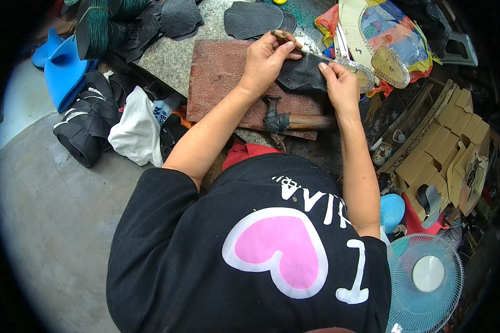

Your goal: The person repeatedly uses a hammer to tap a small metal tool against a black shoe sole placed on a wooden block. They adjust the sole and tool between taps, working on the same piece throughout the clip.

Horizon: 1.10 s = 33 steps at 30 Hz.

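A piece of black grained leather [301, 74] is held up between my two hands, above a reddish-brown board [216, 77]. My left hand [266, 61] pinches its left upper edge, and a short brownish thing [281, 36] shows at the fingertips; I cannot make out what it is. On the other side, my right hand [341, 86] has its thumb and bent fingers closed on the leather's right edge. Just below the leather, a hammer [300, 121] with a wooden handle and dark wrapping near its head lies across the board, its handle end near my right wrist.
Cut black leather pieces [253, 19] lie on the speckled stone slab [164, 58] behind the board. Green cord spools [97, 28] stand far left. Pale templates [391, 66] rest far right. A white cloth [136, 127], cardboard [447, 144] and a fan [425, 280] surround me.
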{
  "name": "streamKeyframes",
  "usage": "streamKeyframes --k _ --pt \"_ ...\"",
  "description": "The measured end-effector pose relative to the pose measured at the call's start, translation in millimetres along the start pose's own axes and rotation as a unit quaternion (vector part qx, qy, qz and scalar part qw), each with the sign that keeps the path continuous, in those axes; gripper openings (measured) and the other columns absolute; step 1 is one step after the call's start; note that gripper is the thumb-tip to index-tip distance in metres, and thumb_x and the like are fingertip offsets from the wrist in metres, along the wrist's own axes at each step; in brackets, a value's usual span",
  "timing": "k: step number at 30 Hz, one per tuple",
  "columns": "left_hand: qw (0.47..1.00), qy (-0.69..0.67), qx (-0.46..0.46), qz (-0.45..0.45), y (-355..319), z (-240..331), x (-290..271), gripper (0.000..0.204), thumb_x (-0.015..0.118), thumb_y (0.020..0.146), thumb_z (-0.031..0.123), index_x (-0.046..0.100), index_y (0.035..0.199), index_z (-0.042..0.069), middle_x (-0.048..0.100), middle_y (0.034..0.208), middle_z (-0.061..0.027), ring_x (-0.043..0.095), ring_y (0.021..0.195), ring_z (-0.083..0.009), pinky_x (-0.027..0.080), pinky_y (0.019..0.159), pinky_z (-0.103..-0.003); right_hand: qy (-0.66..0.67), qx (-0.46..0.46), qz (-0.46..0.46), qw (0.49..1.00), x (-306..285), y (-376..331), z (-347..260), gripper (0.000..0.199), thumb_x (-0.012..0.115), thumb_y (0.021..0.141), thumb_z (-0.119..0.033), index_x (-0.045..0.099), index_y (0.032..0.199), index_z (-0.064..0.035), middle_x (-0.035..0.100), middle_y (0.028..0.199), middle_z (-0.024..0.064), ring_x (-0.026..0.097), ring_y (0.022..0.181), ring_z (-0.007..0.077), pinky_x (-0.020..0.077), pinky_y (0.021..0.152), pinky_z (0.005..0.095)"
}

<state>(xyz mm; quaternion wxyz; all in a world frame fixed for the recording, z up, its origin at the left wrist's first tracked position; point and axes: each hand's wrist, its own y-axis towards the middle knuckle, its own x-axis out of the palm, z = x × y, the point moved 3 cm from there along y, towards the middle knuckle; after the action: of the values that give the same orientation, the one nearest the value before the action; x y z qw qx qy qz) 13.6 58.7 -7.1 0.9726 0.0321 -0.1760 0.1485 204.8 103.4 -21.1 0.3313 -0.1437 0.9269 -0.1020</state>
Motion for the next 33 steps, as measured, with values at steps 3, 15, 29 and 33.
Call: streamKeyframes --k 3,15,29,33 --pt "1.0 -0.002 -0.006 0.011 -0.2 0.4 1.0 0.01 0.055 0.096 0.002 0.058 0.102 -0.005 0.067 0.094 -0.011 0.067 0.087 -0.0146 0.059 0.076 -0.027 0.003 0.0 -0.01 1.0 -0.7 3.0 -4.0 0.035 0.065 0.088 -0.043 0.068 0.082 -0.0085 0.059 0.062 0.0083 0.057 0.059 0.0211 0.0447 0.062 0.0363" --pt "0.998 0.016 -0.014 0.056 0.8 -1.7 2.7 0.01 0.055 0.096 0.004 0.058 0.102 -0.004 0.067 0.094 -0.0127 0.068 0.082 -0.0156 0.059 0.074 -0.028 -0.072 0.003 0.032 0.997 -5.1 -10.0 -18.3 0.037 0.063 0.084 -0.04 0.062 0.074 -0.0052 0.059 0.063 0.0152 0.058 0.061 0.0338 0.0444 0.061 0.0407" --pt "0.984 0.171 0.021 -0.053 -10.0 7.0 5.1 0.013 0.057 0.096 0.005 0.061 0.105 -0.005 0.068 0.097 -0.0101 0.067 0.089 -0.015 0.058 0.08 -0.027 -0.064 0.002 0.038 0.997 -10.0 -19.9 -8.8 0.034 0.066 0.086 -0.042 0.064 0.078 -0.0085 0.055 0.059 0.0101 0.055 0.056 0.0289 0.0439 0.058 0.039" --pt "0.991 0.125 -0.02 -0.047 -6.9 1.3 10.3 0.013 0.059 0.095 0.004 0.062 0.105 -0.005 0.068 0.096 -0.0092 0.067 0.085 -0.0137 0.058 0.078 -0.026 -0.088 0.01 0.05 0.995 -11.9 -24.2 -19.9 0.033 0.067 0.086 -0.043 0.066 0.081 -0.01 0.058 0.062 0.0115 0.058 0.059 0.0308 0.0449 0.059 0.0404"
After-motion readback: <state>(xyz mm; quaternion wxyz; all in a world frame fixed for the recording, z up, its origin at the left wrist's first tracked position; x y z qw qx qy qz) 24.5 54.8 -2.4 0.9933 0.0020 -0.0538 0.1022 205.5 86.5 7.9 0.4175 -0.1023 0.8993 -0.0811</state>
